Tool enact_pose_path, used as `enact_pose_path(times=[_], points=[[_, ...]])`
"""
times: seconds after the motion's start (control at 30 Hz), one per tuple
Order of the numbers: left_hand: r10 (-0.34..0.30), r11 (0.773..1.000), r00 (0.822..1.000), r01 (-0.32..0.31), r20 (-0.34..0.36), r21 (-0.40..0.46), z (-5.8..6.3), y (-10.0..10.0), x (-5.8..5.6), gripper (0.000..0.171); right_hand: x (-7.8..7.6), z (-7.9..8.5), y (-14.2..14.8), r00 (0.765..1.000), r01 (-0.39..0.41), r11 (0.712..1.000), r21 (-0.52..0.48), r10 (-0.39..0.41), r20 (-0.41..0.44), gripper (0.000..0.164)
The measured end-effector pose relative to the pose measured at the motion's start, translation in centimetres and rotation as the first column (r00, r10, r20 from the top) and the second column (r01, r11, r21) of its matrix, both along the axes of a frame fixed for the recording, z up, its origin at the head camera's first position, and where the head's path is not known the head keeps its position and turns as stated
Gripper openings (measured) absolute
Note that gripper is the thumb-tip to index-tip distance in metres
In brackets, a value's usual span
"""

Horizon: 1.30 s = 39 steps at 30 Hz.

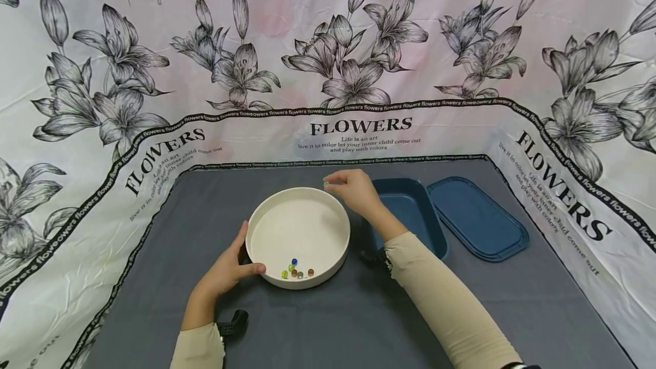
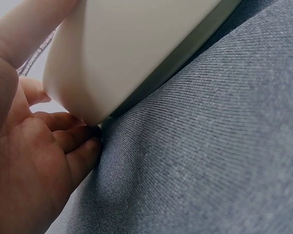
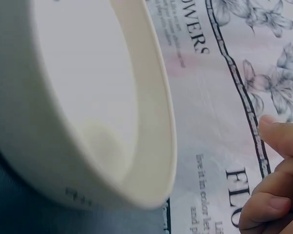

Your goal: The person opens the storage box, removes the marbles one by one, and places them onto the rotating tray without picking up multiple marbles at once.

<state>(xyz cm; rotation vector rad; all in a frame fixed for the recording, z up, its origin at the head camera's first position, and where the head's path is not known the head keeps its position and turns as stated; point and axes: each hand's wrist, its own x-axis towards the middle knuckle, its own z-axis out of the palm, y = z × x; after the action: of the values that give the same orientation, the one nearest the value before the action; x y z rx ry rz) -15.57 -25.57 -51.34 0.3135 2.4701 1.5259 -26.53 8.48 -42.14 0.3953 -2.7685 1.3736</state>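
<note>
A round cream-white dish [image 1: 299, 226] with a low wall sits in the middle of the cloth. Inside it, several small glass marbles [image 1: 294, 273], green, blue, brown and clear, lie gathered near the front wall. My left hand [image 1: 228, 269] grips the dish at its left front, thumb on the rim; in the left wrist view its fingers tuck against the dish's lower edge. Above the back right rim, my right hand [image 1: 356, 191] pinches a small green marble [image 1: 326, 184] between thumb and fingertips. That marble is hidden in the right wrist view.
Right of the dish stands a blue rectangular tray [image 1: 435, 226], partly covered by my right forearm. A matching blue lid [image 1: 479, 218] lies beside it. Grey cloth [image 1: 307, 323] covers the surface, and a flower-printed cloth [image 1: 359, 130] rises behind.
</note>
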Motion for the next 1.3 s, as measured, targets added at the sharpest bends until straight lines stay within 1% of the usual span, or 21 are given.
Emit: enact_pose_path(times=[0.1,0.27,0.4,0.47,0.6,0.8,0.9,1.0,1.13,1.2,1.3], points=[[-0.003,1.000,1.000,0.003,-0.004,0.001,0.1,-0.1,-0.2,0.126,-0.5,-0.1,-1.2,0.999,-0.029,0.999,0.013,0.028,0.029,0.025],[-0.004,1.000,1.000,0.004,-0.017,0.000,0.1,-0.4,-0.3,0.125,-1.5,-0.5,-3.1,0.990,-0.101,0.995,-0.011,0.101,0.098,0.026],[-0.002,1.000,1.000,0.002,-0.020,-0.005,0.1,-0.4,-0.2,0.125,-2.4,-1.3,-4.2,0.978,-0.163,0.986,-0.038,0.167,0.126,0.027],[-0.004,1.000,1.000,0.004,-0.016,-0.005,0.2,-0.3,-0.2,0.125,-2.7,-1.8,-4.6,0.973,-0.179,0.983,-0.041,0.183,0.143,0.026],[0.000,1.000,1.000,0.000,0.000,-0.008,0.2,-0.2,-0.1,0.125,-2.9,-2.8,-5.6,0.959,-0.205,0.978,-0.031,0.207,0.194,0.024],[0.009,1.000,1.000,-0.008,0.024,-0.018,0.1,-0.1,0.2,0.124,-2.8,-4.6,-6.8,0.924,-0.273,0.962,0.003,0.261,0.280,0.023],[0.011,1.000,1.000,-0.011,0.027,-0.018,-0.1,-0.2,0.3,0.124,-2.8,-5.1,-7.3,0.913,-0.291,0.956,0.018,0.272,0.304,0.020],[0.009,1.000,1.000,-0.009,0.026,-0.012,-0.1,-0.2,0.3,0.124,-2.9,-5.4,-7.7,0.910,-0.307,0.950,0.056,0.276,0.311,0.018],[0.008,1.000,1.000,-0.008,0.025,0.005,0.1,-0.1,0.2,0.125,-3.1,-5.4,-8.0,0.908,-0.347,0.928,0.137,0.296,0.297,0.019],[0.004,1.000,1.000,-0.004,0.020,0.005,0.1,-0.1,0.1,0.126,-3.1,-5.2,-8.1,0.909,-0.361,0.916,0.174,0.304,0.286,0.020],[0.001,1.000,1.000,-0.001,0.012,-0.008,0.1,-0.1,0.0,0.126,-3.0,-4.6,-8.1,0.912,-0.367,0.907,0.206,0.307,0.271,0.022]])
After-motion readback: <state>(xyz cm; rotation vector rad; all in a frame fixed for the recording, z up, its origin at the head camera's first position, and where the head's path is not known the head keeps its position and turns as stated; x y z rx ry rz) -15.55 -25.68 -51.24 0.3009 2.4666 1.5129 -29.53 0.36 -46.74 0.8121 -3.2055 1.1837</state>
